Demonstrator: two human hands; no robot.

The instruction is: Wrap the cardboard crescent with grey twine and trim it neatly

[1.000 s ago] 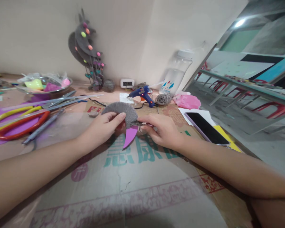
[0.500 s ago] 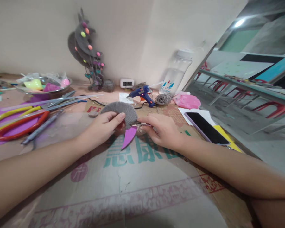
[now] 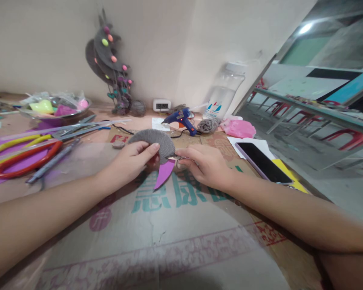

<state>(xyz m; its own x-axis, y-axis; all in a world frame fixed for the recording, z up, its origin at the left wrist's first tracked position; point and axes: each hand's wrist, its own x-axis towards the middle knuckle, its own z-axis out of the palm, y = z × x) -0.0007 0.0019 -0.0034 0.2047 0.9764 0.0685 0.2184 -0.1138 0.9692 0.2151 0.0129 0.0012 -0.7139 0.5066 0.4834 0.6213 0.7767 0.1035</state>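
Observation:
A crescent-shaped cutout wrapped in grey yarn (image 3: 149,137) is held above the cardboard. Its lower tip (image 3: 165,175) is bare and purple. My left hand (image 3: 139,159) is closed on the wrapped part, thumb on top and fingers behind it. At the crescent's right edge, my right hand (image 3: 207,163) pinches grey yarn (image 3: 176,158) between thumb and fingers; most of what lies in that hand is hidden. Behind the hands lies a blue glue gun (image 3: 181,120) with a small red light, next to a loose bundle of grey yarn (image 3: 209,125).
Printed cardboard (image 3: 157,249) covers the table. Red- and yellow-handled scissors (image 3: 27,173), a pen (image 3: 53,161) and a metal bowl (image 3: 56,119) lie left. A phone (image 3: 263,163), pink bag (image 3: 238,128) and bottle (image 3: 225,90) stand right. A decorated moon hanging (image 3: 105,56) leans on the wall.
Almost nothing differs. The right fingers have shifted very slightly at the crescent's edge, and the view has moved a touch.

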